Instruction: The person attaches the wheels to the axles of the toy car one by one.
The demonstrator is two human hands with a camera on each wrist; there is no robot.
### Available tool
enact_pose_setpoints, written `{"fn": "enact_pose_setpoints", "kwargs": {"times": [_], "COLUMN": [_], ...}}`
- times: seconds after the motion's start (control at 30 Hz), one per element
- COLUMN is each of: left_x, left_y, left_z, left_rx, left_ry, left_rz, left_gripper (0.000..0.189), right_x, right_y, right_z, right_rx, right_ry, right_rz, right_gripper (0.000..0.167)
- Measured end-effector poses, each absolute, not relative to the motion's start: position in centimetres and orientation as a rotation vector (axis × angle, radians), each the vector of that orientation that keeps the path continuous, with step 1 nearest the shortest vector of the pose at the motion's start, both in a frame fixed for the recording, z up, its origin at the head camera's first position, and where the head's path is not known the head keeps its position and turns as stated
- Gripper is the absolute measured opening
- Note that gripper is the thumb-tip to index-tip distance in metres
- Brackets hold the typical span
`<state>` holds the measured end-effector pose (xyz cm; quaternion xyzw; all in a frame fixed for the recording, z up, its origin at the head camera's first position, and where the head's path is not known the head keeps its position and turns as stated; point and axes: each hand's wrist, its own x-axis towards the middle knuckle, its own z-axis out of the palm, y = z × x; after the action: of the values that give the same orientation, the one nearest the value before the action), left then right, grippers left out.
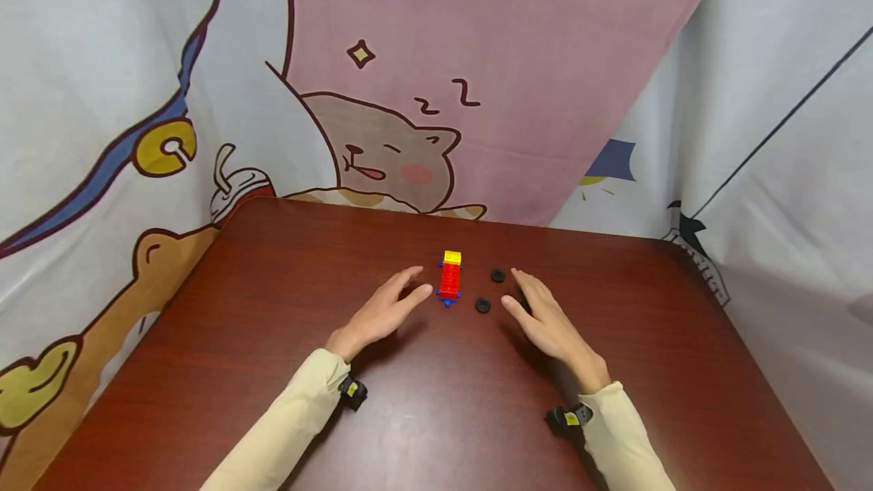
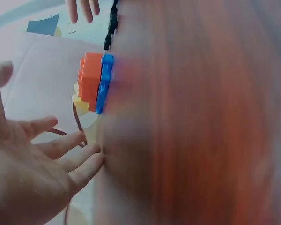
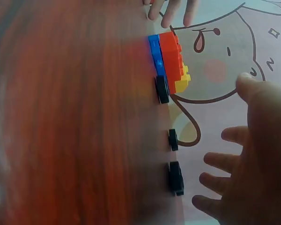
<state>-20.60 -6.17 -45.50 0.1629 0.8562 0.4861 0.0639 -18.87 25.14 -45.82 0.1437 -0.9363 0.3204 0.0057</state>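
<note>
A small toy brick car [image 1: 450, 279] stands on the table between the two hands. Its body is red, with a yellow brick [image 1: 452, 257] at the far end and a blue base [image 2: 106, 84] underneath. To its right lie black toy wheels [image 1: 498, 275], three of them visible in the right wrist view, the nearest wheel [image 3: 162, 89] overlapping the car there. My left hand [image 1: 383, 311] is held left of the car, fingers extended, holding nothing. My right hand [image 1: 551, 323] hovers right of the wheels with its fingers spread and nothing in its grasp; it partly hides one wheel.
The dark reddish-brown table [image 1: 436, 400] is bordered at the back and sides by hanging cloth [image 1: 518, 82] with cartoon animals. Each wrist wears a black strap device, the left wrist device [image 1: 352, 392] and the right wrist device [image 1: 569, 420].
</note>
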Motion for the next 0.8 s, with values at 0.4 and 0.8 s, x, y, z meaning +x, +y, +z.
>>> {"fn": "enact_pose_setpoints", "kwargs": {"times": [0.4,0.8], "left_x": [-21.5,-22.5], "left_y": [-3.4,-1.1], "left_z": [-48.4,-48.9], "left_rx": [0.281,0.147], "left_ry": [2.428,2.676], "left_rz": [1.949,1.891], "left_gripper": [0.049,0.043], "right_x": [-19.4,-19.5], "right_y": [25.2,25.6], "right_z": [-48.9,-50.5], "right_rx": [0.466,0.474], "right_ry": [-2.628,-2.439], "right_rz": [1.117,1.031], "right_gripper": [0.052,0.032]}}
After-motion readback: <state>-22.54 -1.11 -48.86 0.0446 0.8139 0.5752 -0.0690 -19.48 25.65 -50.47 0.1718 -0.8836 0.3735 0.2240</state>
